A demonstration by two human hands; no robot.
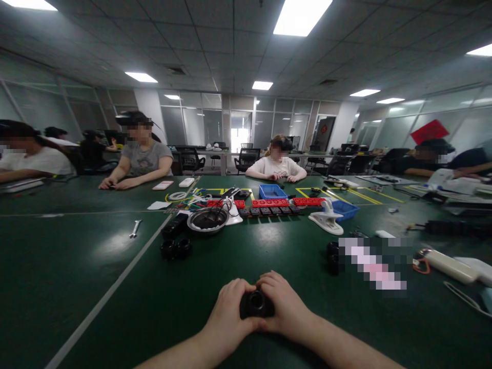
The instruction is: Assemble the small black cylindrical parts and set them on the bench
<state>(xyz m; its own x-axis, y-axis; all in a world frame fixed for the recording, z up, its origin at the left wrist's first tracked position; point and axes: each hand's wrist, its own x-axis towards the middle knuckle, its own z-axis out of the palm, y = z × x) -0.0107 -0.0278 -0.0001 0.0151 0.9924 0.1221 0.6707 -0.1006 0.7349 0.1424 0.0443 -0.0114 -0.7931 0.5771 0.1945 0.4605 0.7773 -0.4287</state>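
Close to me, low in the head view, a black round part with a ring-shaped hole (257, 302) sits between my two hands. My left hand (230, 310) wraps its left side, and my right hand (282, 305) wraps its right side. The fingers of both hands curl over the far edge, and the thumbs meet at the near edge. Its exact kind does not show, and its underside is hidden. Farther left stand similar black round parts (176, 249); another black part (333, 257) is to the right.
On the green table (134, 277) lie a wrench (135, 229), a metal bowl (208, 220), red socket strips (269, 203), a blue bin (272, 191), a white clamp base (326, 220) and a cream-coloured handheld tool (449, 265). Several people sit around the table.
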